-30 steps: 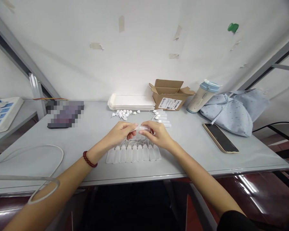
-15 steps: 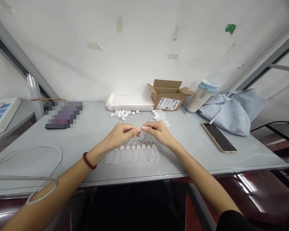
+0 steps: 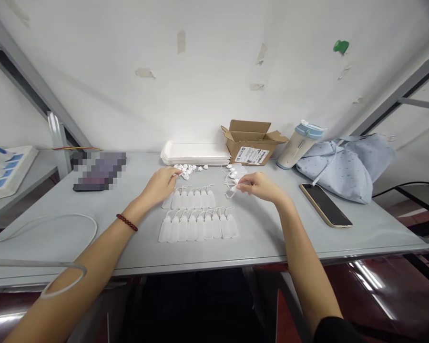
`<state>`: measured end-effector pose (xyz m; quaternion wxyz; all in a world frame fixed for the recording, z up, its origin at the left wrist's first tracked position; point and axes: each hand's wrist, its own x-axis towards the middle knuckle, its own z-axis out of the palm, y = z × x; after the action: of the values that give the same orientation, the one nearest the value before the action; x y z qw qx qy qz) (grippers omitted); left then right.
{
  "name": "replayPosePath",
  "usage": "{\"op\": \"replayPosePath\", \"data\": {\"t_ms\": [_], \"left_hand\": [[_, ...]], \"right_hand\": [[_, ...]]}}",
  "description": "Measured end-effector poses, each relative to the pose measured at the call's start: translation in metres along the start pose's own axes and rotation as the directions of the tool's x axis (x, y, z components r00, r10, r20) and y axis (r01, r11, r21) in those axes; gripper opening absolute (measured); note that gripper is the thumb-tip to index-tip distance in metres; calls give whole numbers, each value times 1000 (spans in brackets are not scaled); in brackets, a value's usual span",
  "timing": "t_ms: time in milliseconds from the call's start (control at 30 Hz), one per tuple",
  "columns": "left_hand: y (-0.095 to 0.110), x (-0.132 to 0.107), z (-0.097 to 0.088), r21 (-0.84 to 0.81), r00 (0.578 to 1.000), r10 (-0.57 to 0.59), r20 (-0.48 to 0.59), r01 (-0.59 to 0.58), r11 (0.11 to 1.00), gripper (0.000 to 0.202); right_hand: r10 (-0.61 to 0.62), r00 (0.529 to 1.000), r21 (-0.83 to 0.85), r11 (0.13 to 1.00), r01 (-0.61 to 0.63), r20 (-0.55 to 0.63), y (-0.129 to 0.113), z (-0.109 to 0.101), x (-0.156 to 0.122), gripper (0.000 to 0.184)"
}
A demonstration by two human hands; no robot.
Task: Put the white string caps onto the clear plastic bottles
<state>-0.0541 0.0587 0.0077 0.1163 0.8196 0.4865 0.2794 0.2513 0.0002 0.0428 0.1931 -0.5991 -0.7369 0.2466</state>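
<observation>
Small translucent plastic bottles (image 3: 198, 226) with thin white loops lie in two rows on the table; the shorter row (image 3: 195, 199) is farther back. My left hand (image 3: 160, 186) reaches over the left end of that row, fingertips pinched on a small white cap at the edge of a loose pile of white caps (image 3: 189, 168). On the right, my right hand (image 3: 259, 186) holds a small capped bottle (image 3: 235, 188) with a white loop, low over the table. Its fingers hide most of the bottle. Just behind it lie several capped bottles (image 3: 239, 169).
Along the wall are a stack of white flat packs (image 3: 196, 153), an open cardboard box (image 3: 252, 150) and a tumbler (image 3: 300, 145). A blue cloth bag (image 3: 338, 166) and a phone (image 3: 325, 205) lie right. A white cable (image 3: 93, 228) loops at left, near a blurred dark object (image 3: 100, 174).
My hands, together over the rows before, have parted. The left has moved back and left to the cap pile; the right has moved right to the capped bottles. The shorter row now shows.
</observation>
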Motion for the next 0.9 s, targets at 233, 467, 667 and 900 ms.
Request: {"op": "replayPosePath", "data": {"t_ms": [233,467,667,900], "left_hand": [[-7,3,12,-90,989,49,139,-36,995,38],[-10,5,11,-149,987,20,162,4,989,37],[-10,7,13,-157,983,37,178,-9,988,38],[-10,9,17,-172,976,94,196,-60,983,40]], "right_hand": [[108,993,-127,987,-100,51,15,-2,0,23],[114,993,-253,960,-121,-43,22,1,3,19],[128,990,-296,945,-138,-51,19,2,5,17],[19,995,-359,932,-55,-103,13,4,4,12]]}}
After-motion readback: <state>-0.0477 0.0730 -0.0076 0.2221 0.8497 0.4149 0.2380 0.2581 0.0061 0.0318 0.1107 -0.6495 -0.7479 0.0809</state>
